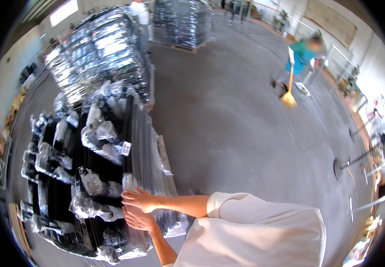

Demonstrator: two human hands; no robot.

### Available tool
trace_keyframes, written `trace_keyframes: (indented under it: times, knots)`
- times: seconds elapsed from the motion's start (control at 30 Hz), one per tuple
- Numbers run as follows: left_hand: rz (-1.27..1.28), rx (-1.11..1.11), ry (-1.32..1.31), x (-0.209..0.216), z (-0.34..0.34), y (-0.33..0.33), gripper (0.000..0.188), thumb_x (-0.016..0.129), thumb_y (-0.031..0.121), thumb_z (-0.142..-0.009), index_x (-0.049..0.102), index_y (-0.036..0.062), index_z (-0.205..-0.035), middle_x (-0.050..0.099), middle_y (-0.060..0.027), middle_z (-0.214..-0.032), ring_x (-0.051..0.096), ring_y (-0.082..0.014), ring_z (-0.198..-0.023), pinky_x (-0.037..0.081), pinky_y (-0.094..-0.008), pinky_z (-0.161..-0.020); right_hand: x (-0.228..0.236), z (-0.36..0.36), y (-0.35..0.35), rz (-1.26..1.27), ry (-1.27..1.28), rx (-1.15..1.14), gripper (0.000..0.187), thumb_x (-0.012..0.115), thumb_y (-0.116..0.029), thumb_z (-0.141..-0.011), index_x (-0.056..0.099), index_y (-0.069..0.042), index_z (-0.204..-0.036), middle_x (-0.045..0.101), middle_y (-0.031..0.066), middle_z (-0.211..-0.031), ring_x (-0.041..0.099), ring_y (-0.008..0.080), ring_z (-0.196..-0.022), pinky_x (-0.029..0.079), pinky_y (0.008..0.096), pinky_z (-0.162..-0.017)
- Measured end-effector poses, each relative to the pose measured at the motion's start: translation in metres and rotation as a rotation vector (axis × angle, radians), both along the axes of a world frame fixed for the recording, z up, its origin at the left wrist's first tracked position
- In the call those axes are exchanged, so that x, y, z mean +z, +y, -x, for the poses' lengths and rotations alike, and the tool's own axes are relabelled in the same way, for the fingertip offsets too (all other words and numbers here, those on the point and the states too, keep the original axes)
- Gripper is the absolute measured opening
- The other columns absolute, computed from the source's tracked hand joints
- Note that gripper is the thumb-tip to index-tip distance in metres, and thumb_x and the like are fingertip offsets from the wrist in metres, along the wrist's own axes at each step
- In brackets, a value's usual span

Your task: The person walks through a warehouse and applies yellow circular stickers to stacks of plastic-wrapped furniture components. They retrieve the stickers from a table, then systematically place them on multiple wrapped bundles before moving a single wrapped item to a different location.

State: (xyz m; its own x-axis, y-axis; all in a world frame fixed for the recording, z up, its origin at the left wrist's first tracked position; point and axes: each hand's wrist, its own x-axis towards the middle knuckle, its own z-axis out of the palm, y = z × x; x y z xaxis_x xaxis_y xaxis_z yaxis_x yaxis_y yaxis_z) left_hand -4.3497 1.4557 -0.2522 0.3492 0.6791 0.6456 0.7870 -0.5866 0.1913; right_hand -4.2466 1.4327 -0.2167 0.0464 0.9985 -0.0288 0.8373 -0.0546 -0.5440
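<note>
Both of my hands lie close together on the near right side of a stack of long black bars (79, 155), whose sections are wrapped in clear plastic film (99, 135). My right hand (141, 200), the farther one, is flat with fingers stretched out at the edge of the stack. Just below it, my left hand (138, 219) also rests with fingers extended on the film-covered side. Neither hand visibly grips anything. Beside my fingers a translucent strip of film (128, 180) runs along the bars. A white label (126, 148) is on the stack farther up.
Larger film-wrapped stacks (103, 49) stand behind, one on a wooden pallet (185, 49). Across the grey floor (228, 129) a person in teal (302, 55) holds a yellow broom (289, 99). Stands with round bases (337, 169) line the right side.
</note>
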Motion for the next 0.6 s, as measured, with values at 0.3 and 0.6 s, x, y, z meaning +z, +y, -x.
trace_keyframes:
  times: [0.3,0.6]
  knots:
    - [-0.244,-0.005,0.057,-0.024,0.023,0.008,0.035,0.049,0.017,-0.083,0.046,0.0058,-0.116,0.051,-0.012,-0.117,0.048,-0.0272,-0.107,0.037,-0.0405,-0.088,0.358,-0.009,-0.117,-0.5,0.383,0.1,0.028,0.051,-0.006,-0.078,0.05,0.005,-0.103,0.056,0.0205,-0.096,0.057,0.0335,-0.087,0.047,0.0397,-0.074]
    - [-0.04,-0.004,0.07,-0.005,-0.002,-0.007,0.039,0.053,0.013,-0.079,0.045,0.0057,-0.116,0.052,-0.0129,-0.114,0.048,-0.0284,-0.105,0.036,-0.04,-0.089,0.304,0.001,-0.214,-0.447,0.302,0.255,0.026,0.052,-0.006,-0.074,0.053,0.004,-0.098,0.057,0.0212,-0.092,0.057,0.0348,-0.086,0.047,0.04,-0.073]
